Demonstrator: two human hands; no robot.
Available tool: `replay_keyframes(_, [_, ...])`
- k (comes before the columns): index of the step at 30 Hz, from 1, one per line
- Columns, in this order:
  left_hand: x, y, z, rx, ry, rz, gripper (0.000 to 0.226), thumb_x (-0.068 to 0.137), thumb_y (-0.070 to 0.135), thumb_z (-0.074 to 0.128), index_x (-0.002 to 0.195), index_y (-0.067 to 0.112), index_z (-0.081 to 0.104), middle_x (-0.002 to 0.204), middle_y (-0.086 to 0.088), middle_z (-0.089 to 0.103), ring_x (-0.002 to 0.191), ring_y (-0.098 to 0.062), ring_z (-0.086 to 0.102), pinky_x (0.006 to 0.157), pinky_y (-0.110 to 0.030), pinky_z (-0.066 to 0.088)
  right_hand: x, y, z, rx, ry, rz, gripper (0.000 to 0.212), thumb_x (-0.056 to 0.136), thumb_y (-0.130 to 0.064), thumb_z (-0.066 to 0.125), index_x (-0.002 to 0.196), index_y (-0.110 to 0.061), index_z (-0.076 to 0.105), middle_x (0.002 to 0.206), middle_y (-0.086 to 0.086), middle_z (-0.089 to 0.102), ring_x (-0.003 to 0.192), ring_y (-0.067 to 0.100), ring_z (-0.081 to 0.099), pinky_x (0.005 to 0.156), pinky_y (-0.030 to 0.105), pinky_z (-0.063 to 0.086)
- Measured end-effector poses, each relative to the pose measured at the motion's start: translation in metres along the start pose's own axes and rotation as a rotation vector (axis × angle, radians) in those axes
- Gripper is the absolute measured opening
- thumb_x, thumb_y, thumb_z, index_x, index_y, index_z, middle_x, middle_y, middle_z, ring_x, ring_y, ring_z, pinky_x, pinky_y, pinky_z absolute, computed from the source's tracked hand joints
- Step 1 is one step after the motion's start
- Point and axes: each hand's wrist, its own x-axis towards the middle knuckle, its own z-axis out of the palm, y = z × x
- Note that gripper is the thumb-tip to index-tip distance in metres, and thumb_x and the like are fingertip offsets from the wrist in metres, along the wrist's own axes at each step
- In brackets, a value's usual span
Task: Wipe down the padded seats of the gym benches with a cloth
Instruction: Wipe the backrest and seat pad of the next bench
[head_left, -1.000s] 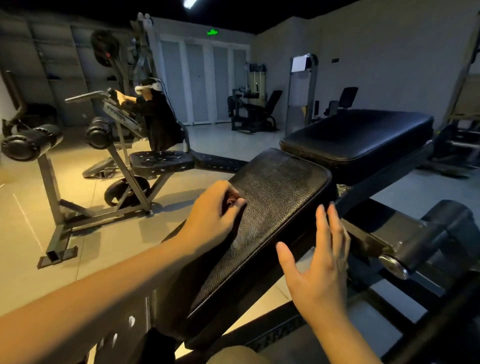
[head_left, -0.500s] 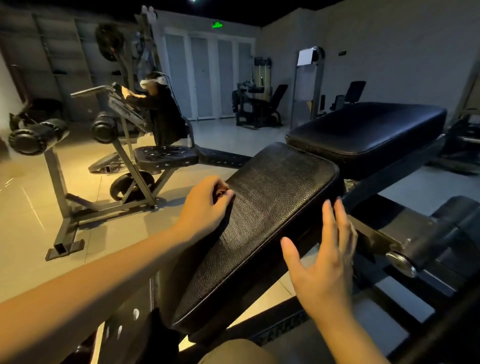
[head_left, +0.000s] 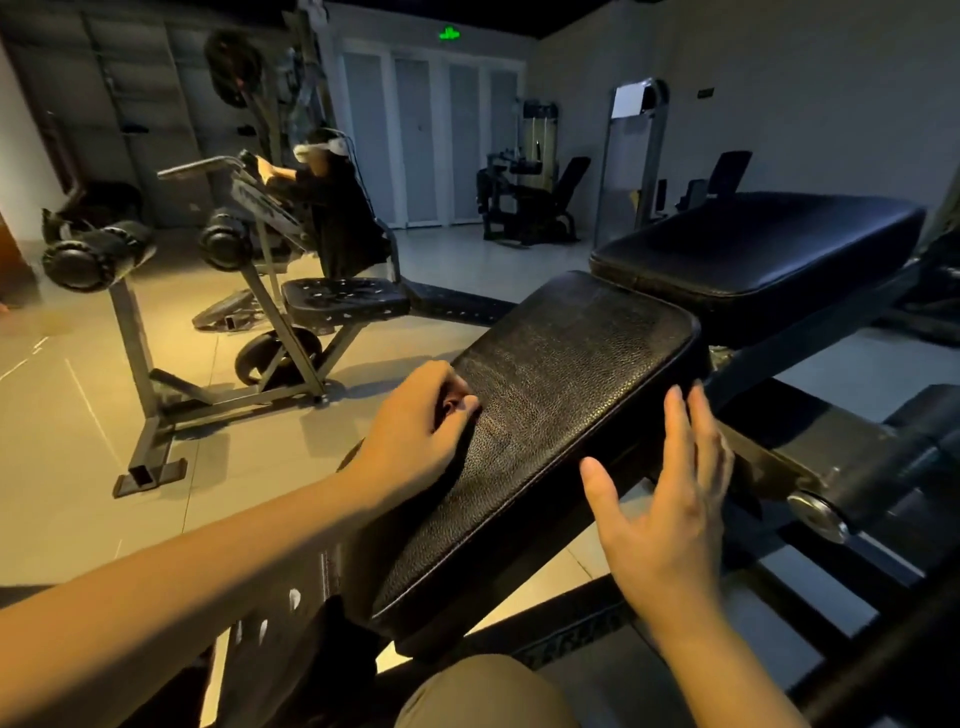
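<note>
Since half a second ago the left hand (head_left: 415, 431) has slipped a little way back along the left edge of the near seat pad (head_left: 571, 405), toward the wearer. The right hand (head_left: 670, 519) has kept its place by the pad's right edge.

The near seat pad is black, grainy leather, tilted so that its far end sits higher. Its near corners are cut off by the left forearm and by a knee in tan trousers (head_left: 483, 691). Just past its far edge is a second, smoother black pad (head_left: 753, 249), lying level. The dark bench frame (head_left: 769, 467) runs under both pads, and its right side is lost in shadow.

Across the tiled floor stands another exercise machine (head_left: 291, 332), and a person in dark clothes (head_left: 337, 208) leans over it.

The left hand rests on the near pad's left edge, fingers curled in and thumb lying on the leather. The cloth cannot be made out, and whether those fingers are clamped on anything cannot be told. The right hand is spread, fingers straight and together, thumb apart, its back toward the camera. Its fingertips reach the pad's far right corner, and whether they touch it cannot be told.
</note>
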Motion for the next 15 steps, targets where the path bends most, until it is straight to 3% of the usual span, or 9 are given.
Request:
replay_keyframes(4, [-0.023, 0.035, -0.005, -0.065, -0.112, 0.311, 0.008, 0.1, 0.024, 0.062, 0.102, 0.016, 0.059, 0.094, 0.005, 0.059, 0.088, -0.009, 0.057, 0.076, -0.022, 0.045, -0.001, 0.001, 0.0, -0.016, -0.007, -0.005, 0.088, 0.09, -0.058, 0.058, 0.161, -0.022, 0.019, 0.168, -0.006, 0.011, 0.155, 0.024, 0.009, 0.113, 0.046, 0.028])
replay_keyframes(6, [-0.008, 0.018, -0.002, -0.05, -0.077, 0.26, 0.011, 0.1, 0.026, 0.061, 0.101, 0.015, 0.059, 0.093, 0.005, 0.059, 0.087, -0.008, 0.057, 0.076, -0.025, 0.046, -0.001, 0.001, 0.0, -0.006, -0.005, -0.005, 0.089, 0.089, -0.06, 0.058, 0.161, -0.023, 0.019, 0.168, -0.007, 0.011, 0.155, 0.023, 0.008, 0.114, 0.047, 0.028])
replay_keyframes(9, [0.035, -0.018, 0.002, 0.018, 0.008, -0.057, 0.015, 0.101, 0.025, 0.061, 0.101, 0.01, 0.059, 0.094, -0.002, 0.06, 0.089, -0.017, 0.056, 0.082, -0.04, 0.048, -0.002, 0.001, 0.001, -0.013, -0.003, -0.008, 0.091, 0.086, -0.062, 0.053, 0.161, -0.024, 0.019, 0.168, -0.007, 0.01, 0.155, 0.023, 0.008, 0.114, 0.046, 0.027])
replay_keyframes(11, [0.048, -0.023, 0.003, 0.066, -0.005, -0.161, 0.016, 0.101, 0.024, 0.061, 0.102, 0.008, 0.059, 0.096, -0.004, 0.059, 0.093, -0.021, 0.056, 0.084, -0.042, 0.048, -0.002, 0.001, 0.0, -0.009, 0.001, 0.001, 0.091, 0.088, -0.062, 0.056, 0.161, -0.024, 0.019, 0.168, -0.008, 0.01, 0.155, 0.024, 0.008, 0.112, 0.047, 0.028])
replay_keyframes(13, [0.042, -0.004, 0.002, 0.047, -0.048, -0.091, 0.013, 0.1, 0.026, 0.061, 0.103, 0.014, 0.059, 0.099, 0.0, 0.059, 0.096, -0.017, 0.056, 0.088, -0.041, 0.049, -0.001, 0.001, 0.001, -0.004, 0.005, 0.009, 0.088, 0.091, -0.057, 0.059, 0.161, -0.023, 0.019, 0.168, -0.009, 0.01, 0.155, 0.023, 0.008, 0.112, 0.05, 0.029])
replay_keyframes(15, [0.026, 0.027, 0.0, -0.014, -0.106, 0.118, 0.011, 0.1, 0.028, 0.062, 0.104, 0.018, 0.06, 0.1, 0.005, 0.06, 0.095, -0.01, 0.057, 0.087, -0.035, 0.05, -0.001, 0.001, 0.002, -0.012, 0.012, 0.006, 0.087, 0.091, -0.053, 0.061, 0.161, -0.022, 0.02, 0.168, -0.008, 0.011, 0.155, 0.023, 0.008, 0.113, 0.05, 0.028])
